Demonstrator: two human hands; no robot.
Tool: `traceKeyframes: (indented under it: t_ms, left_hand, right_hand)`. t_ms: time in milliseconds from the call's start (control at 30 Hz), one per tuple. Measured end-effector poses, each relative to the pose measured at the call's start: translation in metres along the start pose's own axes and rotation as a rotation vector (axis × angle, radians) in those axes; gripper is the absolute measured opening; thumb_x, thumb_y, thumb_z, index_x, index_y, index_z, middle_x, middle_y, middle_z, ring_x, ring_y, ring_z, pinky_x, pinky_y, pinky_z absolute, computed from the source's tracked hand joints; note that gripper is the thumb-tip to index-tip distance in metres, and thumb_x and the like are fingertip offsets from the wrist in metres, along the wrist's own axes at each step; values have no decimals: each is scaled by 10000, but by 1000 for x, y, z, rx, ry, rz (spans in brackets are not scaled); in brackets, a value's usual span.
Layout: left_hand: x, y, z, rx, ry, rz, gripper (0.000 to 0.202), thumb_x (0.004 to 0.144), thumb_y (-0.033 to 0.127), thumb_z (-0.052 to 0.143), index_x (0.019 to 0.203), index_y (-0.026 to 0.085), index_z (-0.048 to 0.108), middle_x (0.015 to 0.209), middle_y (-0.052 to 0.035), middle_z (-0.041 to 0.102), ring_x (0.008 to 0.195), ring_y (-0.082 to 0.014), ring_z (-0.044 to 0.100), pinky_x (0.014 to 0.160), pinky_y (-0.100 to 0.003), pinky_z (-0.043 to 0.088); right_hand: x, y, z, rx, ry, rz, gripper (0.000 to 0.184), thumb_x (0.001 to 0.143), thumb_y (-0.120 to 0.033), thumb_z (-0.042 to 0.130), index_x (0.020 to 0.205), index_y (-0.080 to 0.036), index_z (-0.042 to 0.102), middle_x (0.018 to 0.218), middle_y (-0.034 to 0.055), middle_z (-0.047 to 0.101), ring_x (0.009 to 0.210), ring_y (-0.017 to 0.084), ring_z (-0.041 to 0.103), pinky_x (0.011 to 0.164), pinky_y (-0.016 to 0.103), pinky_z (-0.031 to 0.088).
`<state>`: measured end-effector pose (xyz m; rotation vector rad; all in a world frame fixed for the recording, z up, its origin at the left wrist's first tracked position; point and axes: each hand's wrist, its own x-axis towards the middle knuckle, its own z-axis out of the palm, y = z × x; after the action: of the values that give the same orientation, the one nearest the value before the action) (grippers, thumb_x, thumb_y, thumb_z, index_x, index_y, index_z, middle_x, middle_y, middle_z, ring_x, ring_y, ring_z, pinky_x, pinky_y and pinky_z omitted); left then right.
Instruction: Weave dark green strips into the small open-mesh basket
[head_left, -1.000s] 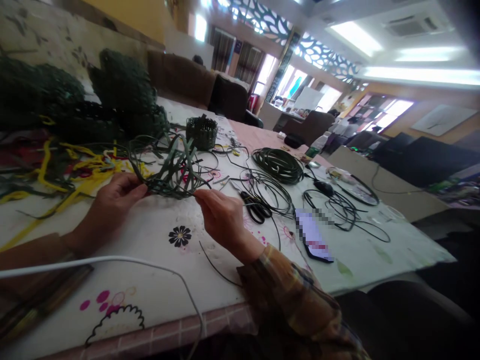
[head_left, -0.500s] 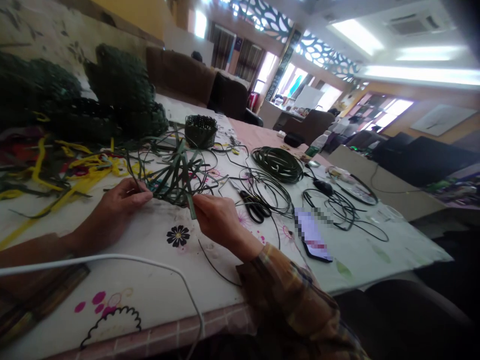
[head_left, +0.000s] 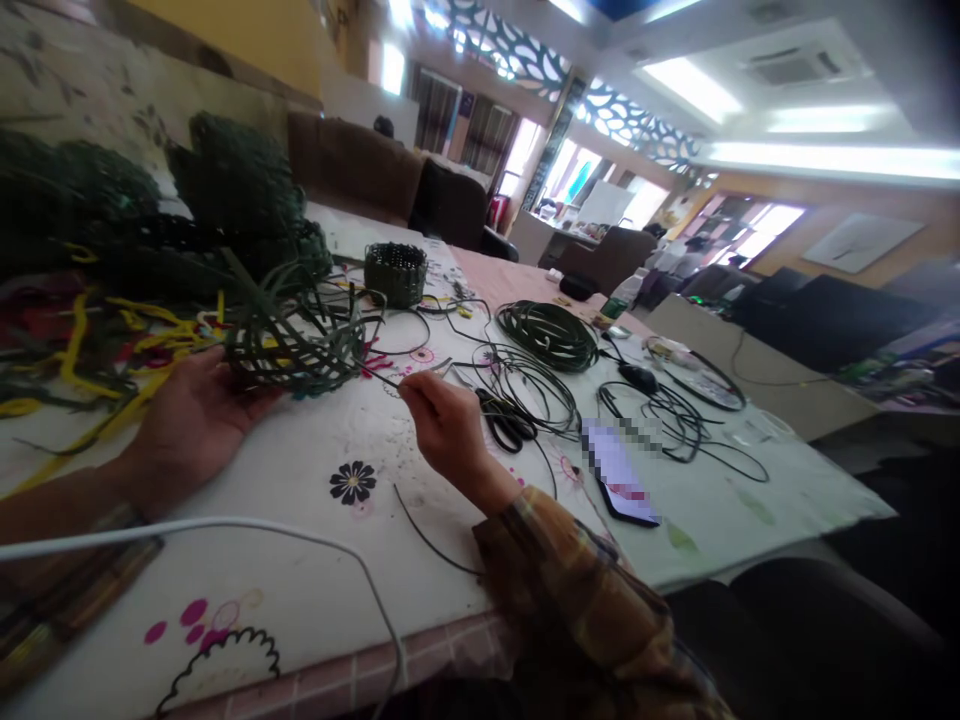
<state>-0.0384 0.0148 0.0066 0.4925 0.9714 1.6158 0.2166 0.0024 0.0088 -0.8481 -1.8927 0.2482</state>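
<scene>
A half-woven basket [head_left: 296,345] of dark green flat strips, with loose ends sticking up, is held a little above the flowered tablecloth. My left hand [head_left: 206,400] supports it from the left and below, the fingertips partly hidden behind the weave. My right hand [head_left: 442,415] is closed in a pinch on one green strip [head_left: 382,377], which runs taut from the basket's right side. Black-handled scissors [head_left: 510,422] lie just beyond my right hand. A finished-looking round woven basket [head_left: 395,275] stands behind.
A coil of green strip [head_left: 547,335] and loose loops lie at centre right, near a phone [head_left: 621,470]. Yellow strips [head_left: 79,340] and dark green woven pieces [head_left: 232,180] crowd the left. A white cable [head_left: 300,530] crosses in front; a bottle [head_left: 624,297] stands farther back.
My right hand has moved from the basket's edge out to the right, drawing a strip with it. The basket has turned and shifted left, and my left hand now cups it from below.
</scene>
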Motion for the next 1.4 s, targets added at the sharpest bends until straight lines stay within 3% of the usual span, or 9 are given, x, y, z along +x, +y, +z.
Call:
traceKeyframes:
  t_ms: [233, 533, 667, 767, 900, 1067, 1267, 1333, 1400]
  left_hand:
    - [1, -1, -6, -20, 36, -60, 262, 990, 259, 451, 963, 183, 701, 886, -44, 729, 770, -157, 678, 670, -259, 653]
    - [-3, 2, -5, -23, 13, -66, 219, 949, 275, 511, 941, 203, 717, 887, -39, 720, 779, -158, 663, 680, -234, 648]
    - [-5, 2, -7, -27, -22, -79, 226, 946, 276, 512, 965, 195, 722, 918, -41, 724, 805, -160, 672, 701, -246, 652]
    - [-4, 2, -7, -39, -66, -78, 211, 934, 272, 535, 992, 191, 722, 929, -39, 724, 826, -159, 669, 738, -252, 653]
    - [-4, -1, -6, -35, -78, -94, 176, 881, 254, 582, 969, 191, 721, 917, -43, 732, 830, -177, 665, 727, -270, 658]
    - [-8, -8, -5, 14, -151, -116, 181, 834, 295, 625, 951, 200, 727, 940, -48, 739, 856, -184, 658, 786, -270, 650]
    - [-2, -14, -13, 409, -239, -27, 333, 770, 448, 705, 979, 190, 686, 950, -70, 692, 775, -201, 647, 683, -320, 631]
    - [1, -14, -18, 687, -158, 113, 454, 737, 548, 732, 1018, 200, 650, 879, -38, 648, 640, -168, 594, 542, -273, 558]
    - [1, -12, -21, 894, -116, 365, 499, 710, 585, 751, 1026, 216, 638, 849, -17, 614, 603, -147, 547, 495, -231, 473]
  right_hand:
    - [4, 2, 3, 324, 51, 318, 235, 931, -356, 548, 768, -188, 553, 656, -31, 465, 637, 109, 415, 621, 243, 362]
    - [4, 8, 8, 491, 76, 462, 283, 883, -432, 621, 749, -188, 573, 619, -48, 375, 600, 100, 335, 544, 245, 257]
    - [6, 1, 6, 764, -71, 570, 347, 829, -517, 692, 826, -177, 620, 591, -76, 339, 534, 73, 262, 505, 245, 185]
    - [6, -4, 5, 861, -167, 623, 440, 795, -506, 748, 1054, -156, 680, 586, -98, 301, 513, 61, 220, 488, 241, 140]
    - [2, -6, 8, 978, -242, 681, 640, 865, -591, 663, 1342, -169, 596, 610, -108, 210, 492, 61, 183, 471, 233, 110]
    - [-3, -1, 15, 1004, -377, 683, 531, 848, -567, 691, 1210, -180, 647, 600, -107, 211, 480, 56, 189, 451, 225, 99]
    - [0, 3, 17, 943, -324, 653, 372, 748, -494, 763, 938, -194, 652, 620, -83, 337, 509, 51, 246, 464, 217, 205]
    - [1, 7, 18, 899, -290, 655, 351, 750, -478, 761, 930, -198, 652, 634, -78, 354, 517, 53, 261, 472, 221, 237]
    - [2, 12, 19, 864, -274, 653, 328, 760, -460, 756, 921, -195, 650, 627, -82, 343, 513, 52, 271, 478, 224, 251]
